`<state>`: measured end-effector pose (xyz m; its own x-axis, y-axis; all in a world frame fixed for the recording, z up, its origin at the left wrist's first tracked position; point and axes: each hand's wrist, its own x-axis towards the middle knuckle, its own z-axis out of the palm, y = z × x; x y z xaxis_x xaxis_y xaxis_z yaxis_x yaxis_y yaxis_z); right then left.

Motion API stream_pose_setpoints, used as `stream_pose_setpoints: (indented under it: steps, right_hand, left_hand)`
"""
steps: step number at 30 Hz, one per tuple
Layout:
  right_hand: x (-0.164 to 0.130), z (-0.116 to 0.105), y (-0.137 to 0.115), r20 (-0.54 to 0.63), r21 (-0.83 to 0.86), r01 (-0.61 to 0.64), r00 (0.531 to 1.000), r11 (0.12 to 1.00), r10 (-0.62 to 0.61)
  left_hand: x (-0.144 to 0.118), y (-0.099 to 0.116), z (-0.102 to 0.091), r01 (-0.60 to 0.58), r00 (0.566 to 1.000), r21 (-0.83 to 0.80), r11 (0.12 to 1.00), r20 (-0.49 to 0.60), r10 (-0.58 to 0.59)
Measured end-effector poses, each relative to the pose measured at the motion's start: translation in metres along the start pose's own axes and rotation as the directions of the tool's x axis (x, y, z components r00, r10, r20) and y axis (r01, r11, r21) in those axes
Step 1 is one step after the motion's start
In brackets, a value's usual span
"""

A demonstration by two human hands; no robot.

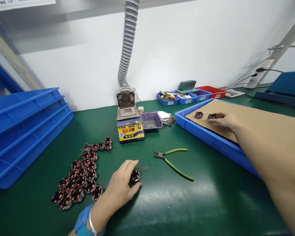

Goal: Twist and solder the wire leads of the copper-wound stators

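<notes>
My left hand [121, 183] curls round a small motor stator [135, 176] with copper windings, black plastic and a silver rim, low over the green table. Thin wire ends stick out from it to the right. Over at the right, my right hand [225, 121] pinches another motor stator [212, 116] at the brown cardboard sheet [248, 123] in a blue tray [206, 144]. Beside it on the cardboard sits one more stator [199, 114]. Several similar stators [81, 172] stand in a cluster left of my left hand. Green-handled cutting pliers [174, 160] lie with their handles spread between my hands.
A yellow-and-blue solder pot [130, 127] with a lit display stands at the back, under a grey duct hose [127, 42]. Next to it is a purple tray [151, 121] with scraps. Stacked blue trays [27, 137] rise at left. Small bins [168, 100] line the wall.
</notes>
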<state>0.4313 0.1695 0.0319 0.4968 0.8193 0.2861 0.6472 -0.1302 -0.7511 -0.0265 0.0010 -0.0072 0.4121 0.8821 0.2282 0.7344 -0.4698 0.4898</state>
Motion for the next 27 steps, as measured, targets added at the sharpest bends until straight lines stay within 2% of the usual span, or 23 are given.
stream_pose_setpoints:
  steps: [3, 6, 9, 10, 12, 13, 14, 15, 16, 17, 18, 19, 20, 24, 27]
  right_hand:
    - [0.004, 0.005, 0.0, 0.029, -0.051, -0.117, 0.993, 0.992, 0.119]
    - [0.005, 0.003, -0.01, -0.028, -0.051, -0.116, 0.993, 0.992, 0.114]
    - [-0.013, 0.002, -0.031, -0.118, -0.03, -0.001, 0.993, 1.0, -0.003]
    - [-0.027, 0.005, -0.039, -0.126, -0.013, 0.064, 0.99, 0.998, -0.065]
    - [-0.07, 0.018, -0.056, -0.061, 0.05, 0.219, 0.975, 0.975, -0.215]
    - [-0.099, 0.026, -0.064, 0.029, 0.101, 0.297, 0.953, 0.949, -0.302]
    - [-0.129, 0.036, -0.072, 0.159, 0.16, 0.361, 0.909, 0.919, -0.385]
    - [-0.161, 0.047, -0.079, 0.301, 0.237, 0.418, 0.826, 0.877, -0.476]
    - [-0.191, 0.058, -0.086, 0.459, 0.345, 0.481, 0.663, 0.806, -0.591]
    - [-0.217, 0.068, -0.092, 0.542, 0.405, 0.508, 0.535, 0.76, -0.648]
    - [-0.239, 0.077, -0.098, 0.592, 0.41, 0.525, 0.469, 0.746, -0.655]
    - [-0.256, 0.086, -0.102, 0.624, 0.399, 0.536, 0.436, 0.744, -0.648]
    - [-0.268, 0.093, -0.106, 0.64, 0.386, 0.544, 0.424, 0.745, -0.641]
    - [-0.28, 0.109, -0.11, 0.628, 0.375, 0.555, 0.437, 0.743, -0.644]
    - [-0.28, 0.11, -0.109, 0.603, 0.399, 0.562, 0.434, 0.724, -0.669]
  left_hand:
    - [0.001, -0.001, 0.008, 0.124, 0.99, -0.037, 0.992, -0.058, -0.126]
    - [0.002, -0.004, 0.011, 0.214, 0.973, -0.05, 0.976, -0.073, -0.217]
    - [0.003, -0.006, 0.013, 0.24, 0.967, -0.081, 0.967, -0.071, -0.245]
    - [0.003, -0.007, 0.013, 0.243, 0.967, -0.102, 0.964, -0.054, -0.25]
    - [0.004, -0.008, 0.015, 0.252, 0.967, -0.15, 0.956, -0.006, -0.256]
    - [0.005, -0.008, 0.015, 0.255, 0.966, -0.171, 0.952, 0.017, -0.256]
    - [0.005, -0.008, 0.016, 0.257, 0.966, -0.188, 0.948, 0.037, -0.254]
    - [0.005, -0.007, 0.016, 0.256, 0.967, -0.204, 0.945, 0.055, -0.25]
    - [0.005, -0.007, 0.016, 0.255, 0.967, -0.223, 0.941, 0.077, -0.244]
    - [0.005, -0.006, 0.016, 0.256, 0.966, -0.251, 0.933, 0.099, -0.238]
    - [0.005, -0.006, 0.015, 0.266, 0.963, -0.29, 0.919, 0.122, -0.24]
    - [0.005, -0.006, 0.014, 0.288, 0.957, -0.339, 0.896, 0.144, -0.253]
    - [0.005, -0.006, 0.012, 0.321, 0.947, -0.391, 0.863, 0.157, -0.281]
    - [0.009, -0.009, 0.008, 0.466, 0.881, -0.497, 0.732, 0.191, -0.432]
    - [0.012, -0.011, 0.01, 0.516, 0.855, -0.53, 0.672, 0.282, -0.435]
